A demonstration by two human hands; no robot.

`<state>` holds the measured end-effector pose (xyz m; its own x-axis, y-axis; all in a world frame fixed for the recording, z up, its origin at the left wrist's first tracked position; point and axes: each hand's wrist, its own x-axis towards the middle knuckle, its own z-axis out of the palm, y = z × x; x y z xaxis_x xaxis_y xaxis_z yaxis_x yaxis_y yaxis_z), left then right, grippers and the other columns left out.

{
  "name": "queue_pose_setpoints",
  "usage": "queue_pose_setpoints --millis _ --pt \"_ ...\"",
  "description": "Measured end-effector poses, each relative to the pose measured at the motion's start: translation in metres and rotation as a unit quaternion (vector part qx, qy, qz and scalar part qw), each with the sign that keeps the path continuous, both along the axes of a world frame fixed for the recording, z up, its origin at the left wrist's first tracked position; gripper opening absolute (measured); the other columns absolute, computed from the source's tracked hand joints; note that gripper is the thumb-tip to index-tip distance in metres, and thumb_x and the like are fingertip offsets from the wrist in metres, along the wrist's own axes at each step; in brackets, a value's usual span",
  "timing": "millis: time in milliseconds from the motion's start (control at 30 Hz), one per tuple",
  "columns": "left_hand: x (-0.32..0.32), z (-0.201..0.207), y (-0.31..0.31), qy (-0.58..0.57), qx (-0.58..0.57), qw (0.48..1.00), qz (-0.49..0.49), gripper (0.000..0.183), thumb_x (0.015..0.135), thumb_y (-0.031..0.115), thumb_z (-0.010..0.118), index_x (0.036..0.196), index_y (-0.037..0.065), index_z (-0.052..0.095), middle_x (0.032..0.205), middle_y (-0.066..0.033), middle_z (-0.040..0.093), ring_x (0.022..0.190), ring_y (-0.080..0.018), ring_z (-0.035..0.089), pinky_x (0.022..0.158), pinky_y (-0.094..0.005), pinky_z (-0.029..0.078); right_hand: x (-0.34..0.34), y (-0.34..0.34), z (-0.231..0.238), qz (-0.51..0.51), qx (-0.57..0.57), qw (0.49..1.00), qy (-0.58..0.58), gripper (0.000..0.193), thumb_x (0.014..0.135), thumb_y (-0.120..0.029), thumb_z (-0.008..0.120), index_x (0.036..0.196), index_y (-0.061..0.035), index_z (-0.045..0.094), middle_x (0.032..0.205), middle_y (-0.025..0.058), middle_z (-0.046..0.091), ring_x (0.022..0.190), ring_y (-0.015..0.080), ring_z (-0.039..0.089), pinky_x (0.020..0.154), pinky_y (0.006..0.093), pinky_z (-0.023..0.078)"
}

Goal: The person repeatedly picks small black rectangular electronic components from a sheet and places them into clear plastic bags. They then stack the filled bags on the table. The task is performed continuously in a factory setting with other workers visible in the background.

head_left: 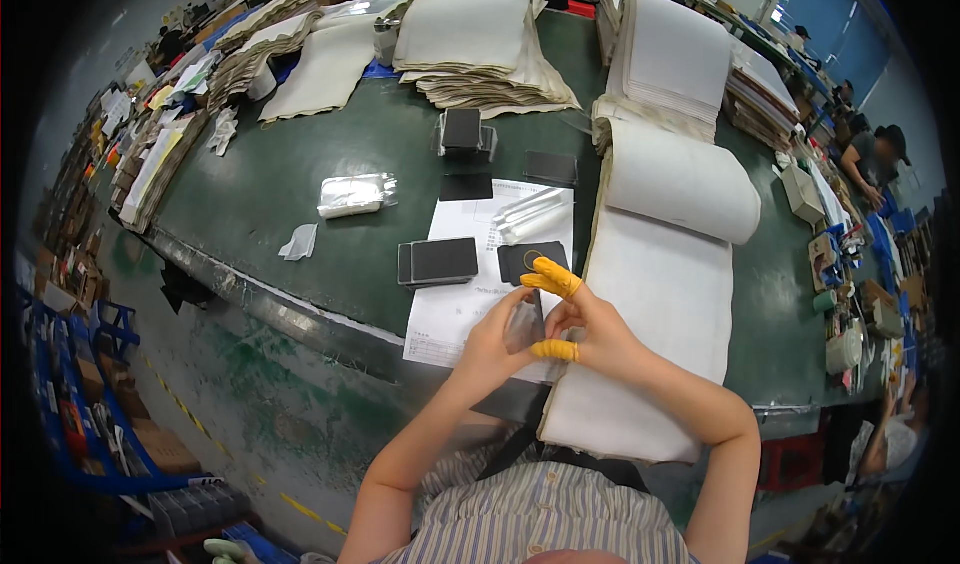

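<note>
Between my two hands, just above the near edge of a white printed sheet [428,316], is a small clear plastic sleeve [524,326] with a dark edge. My left hand [490,342] grips its left side, fingers curled. My right hand [597,332] pinches the other side; yellow finger cots [552,278] cover some of its fingertips. Whether a card sits inside the sleeve I cannot tell. Just beyond the fingers lies a black card [518,262] with a thin yellow ring. A stack of black cards [445,261] rests on the sheet to the left.
Farther back are another black card stack [462,130], single dark cards [466,186] and clear sleeves [532,214]. A sleeve bundle [352,194] lies left on the green table [300,164]. Large white sheets [655,294] extend along the right; piled sheets [465,29] stand behind. A person [872,164] works far right.
</note>
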<state>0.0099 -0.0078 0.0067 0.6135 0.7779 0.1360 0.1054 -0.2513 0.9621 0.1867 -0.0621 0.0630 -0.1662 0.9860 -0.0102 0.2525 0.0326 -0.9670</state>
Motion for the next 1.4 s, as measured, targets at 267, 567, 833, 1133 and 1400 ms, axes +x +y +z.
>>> queue_pose_setpoints --millis 267,567,833,1133,1400 --pt "0.001 -0.008 0.004 -0.016 -0.033 0.999 0.000 0.076 0.068 0.007 0.081 0.133 -0.001 0.041 0.125 -0.0116 0.055 0.111 -0.0168 0.054 0.092 -0.0281 0.044 0.000 0.007 -0.013 0.018 0.026 0.999 -0.020 0.083 0.071 -0.004 0.078 0.141 -0.0100 0.033 0.115 0.0082 0.044 0.079 0.0130 0.055 0.072 0.0242 0.051" --pt "-0.012 0.016 0.015 -0.011 0.096 0.994 0.056 0.062 0.062 0.006 0.081 0.119 0.001 0.056 0.106 -0.0078 0.058 0.098 -0.0146 0.058 0.073 -0.0240 0.051 -0.001 0.011 0.000 0.033 -0.024 0.999 -0.024 0.076 0.075 -0.001 0.072 0.140 -0.0083 0.032 0.122 0.0120 0.040 0.092 0.0174 0.055 0.080 0.0287 0.051" --pt "-0.062 0.074 0.084 0.221 0.244 0.941 0.082 0.057 0.063 0.007 0.078 0.116 0.004 0.057 0.110 -0.0132 0.055 0.099 -0.0314 0.058 0.084 -0.0373 0.048 -0.023 0.081 -0.018 0.035 0.204 0.939 -0.276 0.087 0.073 -0.023 0.078 0.140 -0.0011 0.028 0.130 0.0193 0.040 0.112 0.0328 0.047 0.098 0.0385 0.040" --pt "-0.059 0.070 0.130 0.351 0.213 0.912 -0.026 0.061 0.058 0.018 0.081 0.115 0.006 0.061 0.106 -0.0160 0.057 0.098 -0.0330 0.058 0.086 -0.0376 0.047 -0.044 0.139 -0.052 0.039 0.104 0.967 -0.231 0.106 0.055 -0.027 0.087 0.135 0.0105 0.028 0.121 0.0258 0.047 0.116 0.0375 0.044 0.100 0.0396 0.038" --pt "-0.051 0.068 0.142 0.384 0.227 0.892 -0.076 0.061 0.057 0.027 0.083 0.110 0.004 0.063 0.102 -0.0182 0.059 0.100 -0.0336 0.056 0.087 -0.0380 0.045 -0.045 0.129 -0.028 0.044 0.084 0.966 -0.242 0.099 0.055 -0.019 0.086 0.133 0.0109 0.033 0.108 0.0242 0.054 0.104 0.0388 0.051 0.093 0.0405 0.042"
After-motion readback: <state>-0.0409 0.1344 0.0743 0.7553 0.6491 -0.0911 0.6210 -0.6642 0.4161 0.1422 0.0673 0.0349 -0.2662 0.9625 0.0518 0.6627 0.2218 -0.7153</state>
